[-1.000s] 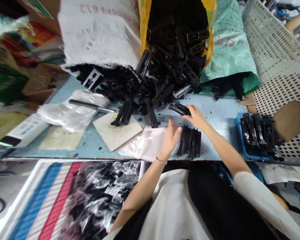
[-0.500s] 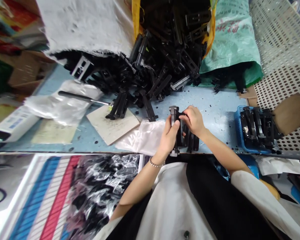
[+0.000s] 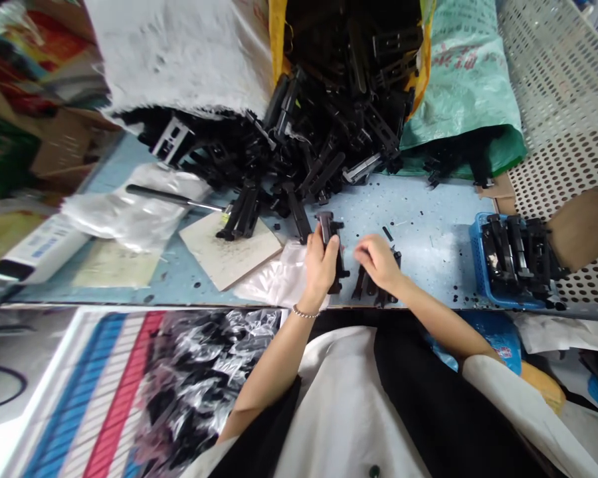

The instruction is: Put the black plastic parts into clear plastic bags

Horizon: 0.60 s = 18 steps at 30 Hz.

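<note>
My left hand (image 3: 321,265) is closed around a long black plastic part (image 3: 335,265) with a wide end and small side pegs, held upright over the front of the table. Apart from it, to the right, is my right hand (image 3: 380,263), its fingers curled in with the tips together. Whether a small piece sits in those fingertips I cannot make out. Several similar black parts (image 3: 379,296) lie under and beside the right hand at the table's front edge. A small black strip (image 3: 387,233) rests on the table just beyond that hand.
A large heap of black parts (image 3: 323,146) spills from sacks at the back. On the left lie a screwdriver (image 3: 164,194), a pale square board (image 3: 224,265) and clear plastic bags (image 3: 139,199). A blue basket (image 3: 480,265) of parts stands right, beside a perforated panel (image 3: 553,119).
My left hand has moved left with the black part. My right hand has come off that part and sits apart from it. The small black strip now shows on the table.
</note>
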{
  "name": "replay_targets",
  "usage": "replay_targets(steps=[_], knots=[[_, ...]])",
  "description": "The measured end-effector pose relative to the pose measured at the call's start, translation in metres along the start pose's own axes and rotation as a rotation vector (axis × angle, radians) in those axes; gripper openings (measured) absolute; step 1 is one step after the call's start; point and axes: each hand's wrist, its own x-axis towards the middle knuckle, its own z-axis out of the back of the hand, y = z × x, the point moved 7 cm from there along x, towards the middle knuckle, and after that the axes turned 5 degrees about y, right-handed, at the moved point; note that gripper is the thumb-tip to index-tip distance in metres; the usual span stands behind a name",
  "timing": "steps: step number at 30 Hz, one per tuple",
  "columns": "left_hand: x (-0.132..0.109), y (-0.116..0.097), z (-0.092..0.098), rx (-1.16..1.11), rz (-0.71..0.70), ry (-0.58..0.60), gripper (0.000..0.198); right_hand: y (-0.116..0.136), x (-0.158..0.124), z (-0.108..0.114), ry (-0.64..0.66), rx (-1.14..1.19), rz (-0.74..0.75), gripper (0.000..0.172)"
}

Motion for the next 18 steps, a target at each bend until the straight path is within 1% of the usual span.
replay_targets(steps=[1, 3, 5, 7, 9, 11, 12, 14, 16, 17, 18], knots=[[-0.001, 0.011, -0.005, 0.082, 0.024, 0.02, 0.049, -0.009, 0.02, 0.009, -0.007, -0.049, -0.001, 0.023], [-0.006, 0.03, -0.023, 0.192, 0.047, 0.083, 0.048, -0.03, 0.065, 0.025, -0.028, -0.18, -0.01, 0.033], [-0.014, 0.042, -0.047, 0.246, 0.007, 0.143, 0.05, -0.054, 0.11, 0.036, -0.032, -0.317, -0.029, 0.044], [-0.02, 0.049, -0.063, 0.306, -0.062, 0.152, 0.053, -0.075, 0.145, 0.04, 0.012, -0.422, -0.032, 0.044], [-0.02, 0.053, -0.07, 0.335, -0.092, 0.165, 0.056, -0.084, 0.164, 0.044, 0.063, -0.476, -0.012, 0.036], [-0.016, 0.048, -0.066, 0.303, -0.105, 0.18, 0.061, -0.079, 0.162, 0.052, 0.053, -0.456, 0.017, 0.027], [-0.013, 0.041, -0.061, 0.285, -0.127, 0.171, 0.063, -0.07, 0.155, 0.058, 0.014, -0.411, 0.028, 0.024], [-0.007, 0.014, -0.048, 0.28, -0.216, 0.098, 0.073, -0.048, 0.128, 0.071, -0.101, -0.249, 0.019, 0.027], [-0.002, -0.02, -0.036, 0.274, -0.321, 0.005, 0.091, -0.024, 0.094, 0.077, -0.183, -0.01, -0.027, 0.034], [-0.001, -0.034, -0.032, 0.23, -0.348, -0.017, 0.099, -0.013, 0.078, 0.076, -0.176, 0.12, -0.047, 0.036], [0.0, -0.045, -0.03, 0.139, -0.346, -0.01, 0.103, -0.003, 0.064, 0.072, -0.147, 0.236, -0.063, 0.037]])
